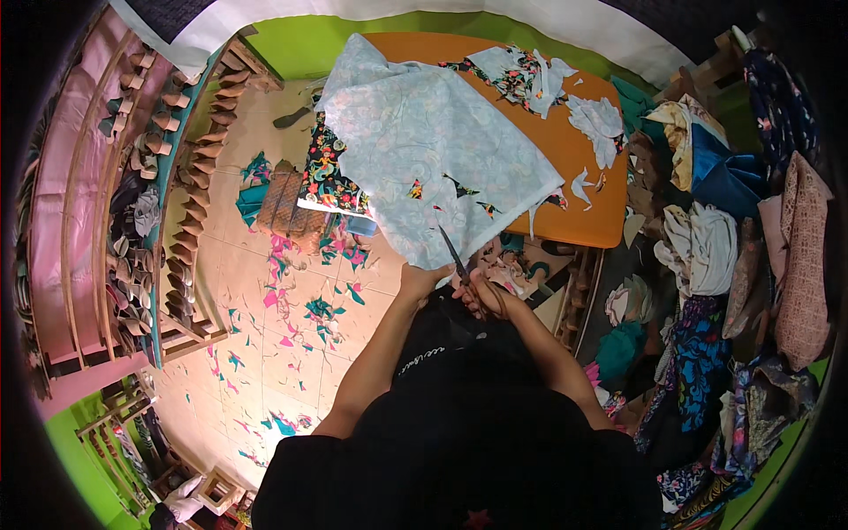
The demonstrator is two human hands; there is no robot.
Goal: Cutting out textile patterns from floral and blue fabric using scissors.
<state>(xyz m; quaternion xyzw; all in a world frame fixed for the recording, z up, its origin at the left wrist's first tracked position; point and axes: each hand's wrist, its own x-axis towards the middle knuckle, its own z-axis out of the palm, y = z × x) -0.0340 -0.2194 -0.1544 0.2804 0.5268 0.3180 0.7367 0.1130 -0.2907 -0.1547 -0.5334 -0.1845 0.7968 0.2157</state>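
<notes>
Scissors (454, 252), pointed metal, in right hand (484, 296); cloth (424, 141) pale, creased.

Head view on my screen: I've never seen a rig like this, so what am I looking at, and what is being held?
There's no machine here: these are a person's bare hands. The one picture comes from a wide fisheye camera on their head, looking down, so straight edges bend.

A large pale cloth lies over the orange-brown table and past its edge; printed fabric scraps lie beyond it. The right hand holds scissors. The left hand is at the cloth's near corner; its fingers are partly hidden. Teal and pink scraps litter the floor.
</notes>
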